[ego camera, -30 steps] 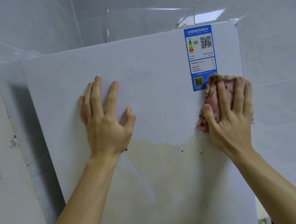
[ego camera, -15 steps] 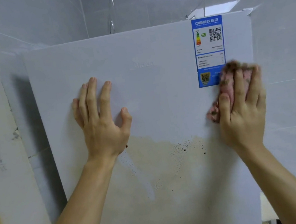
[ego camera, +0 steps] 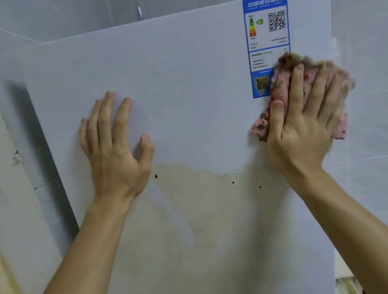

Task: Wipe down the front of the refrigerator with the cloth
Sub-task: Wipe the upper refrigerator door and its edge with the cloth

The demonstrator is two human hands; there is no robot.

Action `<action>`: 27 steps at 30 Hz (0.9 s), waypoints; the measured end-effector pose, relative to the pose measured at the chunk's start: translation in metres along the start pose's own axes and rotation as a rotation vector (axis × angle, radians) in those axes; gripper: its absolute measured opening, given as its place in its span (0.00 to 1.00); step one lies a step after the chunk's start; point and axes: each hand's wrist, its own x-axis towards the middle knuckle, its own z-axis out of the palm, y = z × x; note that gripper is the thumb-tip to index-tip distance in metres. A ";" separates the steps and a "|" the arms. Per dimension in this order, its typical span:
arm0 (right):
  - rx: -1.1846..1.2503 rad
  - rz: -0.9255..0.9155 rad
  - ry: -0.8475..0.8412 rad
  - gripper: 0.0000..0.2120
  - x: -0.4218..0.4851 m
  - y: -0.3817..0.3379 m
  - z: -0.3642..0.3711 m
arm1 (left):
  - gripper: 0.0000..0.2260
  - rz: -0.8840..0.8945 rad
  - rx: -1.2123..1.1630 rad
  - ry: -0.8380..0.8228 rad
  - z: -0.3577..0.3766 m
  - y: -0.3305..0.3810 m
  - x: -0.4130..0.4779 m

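Pink, flecked with greenish brown, the one cloth (ego camera: 281,94) lies bunched against the upper right of the refrigerator front (ego camera: 178,74), overlapping the lower right corner of the single blue energy label (ego camera: 267,26) and reaching the door's right edge. We count two hands, both on the door. Our right hand (ego camera: 302,132) presses the cloth flat against the panel with fingers spread and fairly straight, the thumb lying along the cloth's left side; the fingertips and cloth are blurred. Our left hand (ego camera: 115,154) rests bare on the door, well apart from the cloth, palm toward the panel, four fingers extended upward and the thumb out to the side, holding nothing. The label carries two square codes, one black at upper right, one yellowish at lower left. Below both hands spreads one large yellowish-brown stain (ego camera: 196,208), with a scatter of dark specks (ego camera: 233,182) too small to count. Pale tiled wall (ego camera: 375,73) flanks the refrigerator.
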 end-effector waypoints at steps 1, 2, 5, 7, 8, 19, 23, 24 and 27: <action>-0.012 -0.004 -0.002 0.29 0.005 -0.010 0.003 | 0.28 0.008 0.015 -0.008 -0.003 -0.005 -0.003; -0.012 -0.014 -0.006 0.29 0.006 -0.020 0.005 | 0.28 0.010 0.027 -0.016 -0.006 -0.010 -0.005; 0.007 -0.108 -0.029 0.27 -0.009 -0.038 0.008 | 0.28 -0.030 0.037 -0.039 -0.011 -0.025 -0.013; 0.003 -0.189 -0.045 0.26 -0.039 -0.043 0.008 | 0.27 -0.056 0.030 -0.040 -0.014 -0.032 -0.015; 0.006 -0.224 -0.061 0.26 -0.058 -0.046 0.009 | 0.27 -0.060 0.031 -0.039 -0.015 -0.034 -0.017; 0.171 -0.432 -0.131 0.26 -0.051 -0.092 0.010 | 0.24 0.012 -0.002 0.006 -0.018 -0.055 -0.010; 0.218 -0.514 -0.135 0.26 -0.003 -0.151 0.021 | 0.24 0.006 -0.004 0.024 -0.023 -0.072 -0.011; 0.168 -0.542 -0.117 0.26 -0.001 -0.165 0.025 | 0.24 0.004 -0.009 0.029 -0.024 -0.078 -0.013; 0.112 -0.567 -0.082 0.25 -0.024 -0.194 0.035 | 0.25 -0.004 -0.015 0.042 -0.029 -0.094 -0.024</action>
